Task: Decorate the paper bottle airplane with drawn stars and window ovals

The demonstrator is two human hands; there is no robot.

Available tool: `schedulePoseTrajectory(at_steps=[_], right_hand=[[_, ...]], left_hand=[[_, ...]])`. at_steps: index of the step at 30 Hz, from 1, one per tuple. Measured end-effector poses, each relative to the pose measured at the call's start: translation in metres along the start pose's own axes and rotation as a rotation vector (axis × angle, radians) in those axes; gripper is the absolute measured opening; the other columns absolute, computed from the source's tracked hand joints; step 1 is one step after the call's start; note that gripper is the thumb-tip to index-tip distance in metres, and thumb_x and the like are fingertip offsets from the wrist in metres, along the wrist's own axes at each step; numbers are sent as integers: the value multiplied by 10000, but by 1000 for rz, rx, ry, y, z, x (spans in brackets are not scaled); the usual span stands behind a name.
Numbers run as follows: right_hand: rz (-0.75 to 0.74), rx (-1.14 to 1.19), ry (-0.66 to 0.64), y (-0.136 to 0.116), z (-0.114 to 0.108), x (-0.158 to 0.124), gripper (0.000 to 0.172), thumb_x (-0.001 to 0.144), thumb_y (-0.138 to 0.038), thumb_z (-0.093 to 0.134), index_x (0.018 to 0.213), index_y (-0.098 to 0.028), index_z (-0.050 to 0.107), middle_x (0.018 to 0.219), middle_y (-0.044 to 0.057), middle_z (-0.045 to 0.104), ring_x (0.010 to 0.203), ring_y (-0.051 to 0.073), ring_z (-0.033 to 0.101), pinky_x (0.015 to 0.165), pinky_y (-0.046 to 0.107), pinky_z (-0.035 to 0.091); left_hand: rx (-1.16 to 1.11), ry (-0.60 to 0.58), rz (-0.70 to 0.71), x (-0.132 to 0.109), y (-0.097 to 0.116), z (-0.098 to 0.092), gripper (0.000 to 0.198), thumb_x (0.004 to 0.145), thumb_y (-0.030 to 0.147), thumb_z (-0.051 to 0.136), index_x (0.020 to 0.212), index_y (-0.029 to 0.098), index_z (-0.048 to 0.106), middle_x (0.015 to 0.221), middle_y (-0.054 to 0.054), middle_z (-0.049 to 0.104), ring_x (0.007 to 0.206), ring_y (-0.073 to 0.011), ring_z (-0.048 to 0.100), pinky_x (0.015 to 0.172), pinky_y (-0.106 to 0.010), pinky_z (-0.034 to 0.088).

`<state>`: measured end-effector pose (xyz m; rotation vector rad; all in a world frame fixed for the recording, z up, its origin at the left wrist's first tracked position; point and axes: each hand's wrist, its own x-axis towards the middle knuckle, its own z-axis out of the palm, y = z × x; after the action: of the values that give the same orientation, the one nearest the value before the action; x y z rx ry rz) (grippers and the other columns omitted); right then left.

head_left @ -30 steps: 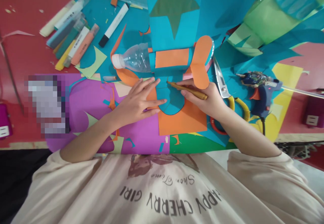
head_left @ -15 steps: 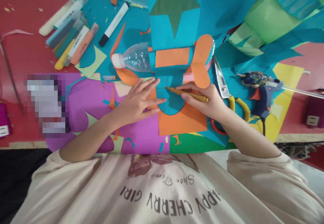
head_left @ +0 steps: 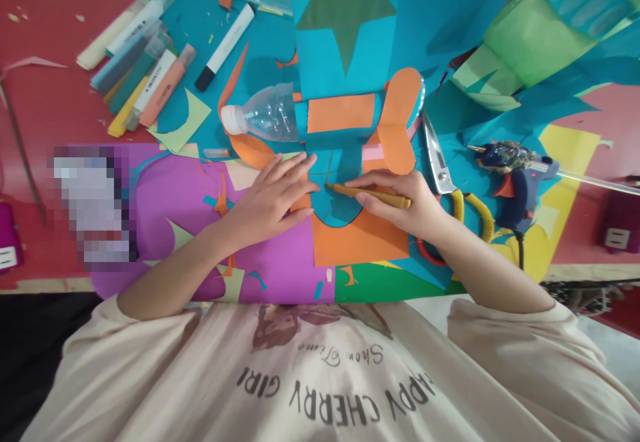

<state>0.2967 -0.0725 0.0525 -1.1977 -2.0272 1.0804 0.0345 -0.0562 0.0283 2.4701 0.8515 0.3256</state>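
A yellow-brown pen (head_left: 383, 197) is held in my right hand (head_left: 413, 202), with its tip on a blue paper piece (head_left: 343, 212) that has a rounded lower edge. Thin lines show on that blue paper. My left hand (head_left: 270, 199) lies flat with fingers spread at the paper's left edge. Beneath is an orange sheet (head_left: 360, 249). Just beyond the hands lies a clear plastic bottle (head_left: 270, 112) with a white cap, wrapped in blue, with an orange rectangle (head_left: 340, 113) on it and an orange rounded paper shape (head_left: 400, 119) at its right end.
Scissors (head_left: 443, 172) with yellow and red handles lie right of my right hand, beside a glue gun (head_left: 520, 189). Several markers (head_left: 150, 82) are grouped at the upper left. Purple paper (head_left: 175, 189) with scraps spreads leftward. A green star (head_left: 345, 9) lies at the top.
My right hand has moved the pen tip slightly down and left on the blue paper, and the line there is longer. My left fingers have drawn back a little.
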Motion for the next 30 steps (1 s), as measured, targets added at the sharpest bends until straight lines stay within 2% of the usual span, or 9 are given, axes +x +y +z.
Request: schedulePoseTrajectory(at_steps=[11, 20, 30], right_hand=[[5, 56, -16, -1, 3, -1, 160, 882, -229, 630, 963, -182, 761, 865, 48, 796, 748, 166, 737, 641, 250, 571], [-66, 60, -54, 0, 2, -1, 144, 885, -204, 629, 923, -144, 754, 832, 70, 789, 721, 161, 724, 630, 256, 559], [-147, 83, -109, 3, 2, 0, 154, 903, -257, 625, 905, -168, 751, 813, 56, 785, 723, 155, 712, 686, 284, 557]], left_hand=[[-18, -29, -23, -1, -1, -2, 336, 1056, 368, 374, 1230, 171, 584, 1585, -165, 371, 1502, -291, 302, 1229, -570, 253], [-15, -35, -15, 0, -1, -1, 348, 1053, 376, 377, 1225, 160, 589, 1578, -182, 375, 1499, -307, 306, 1219, -588, 264], [-24, -40, -40, 0, 0, -2, 322, 1040, 373, 411, 1211, 174, 598, 1584, -166, 371, 1498, -303, 312, 1223, -579, 259]])
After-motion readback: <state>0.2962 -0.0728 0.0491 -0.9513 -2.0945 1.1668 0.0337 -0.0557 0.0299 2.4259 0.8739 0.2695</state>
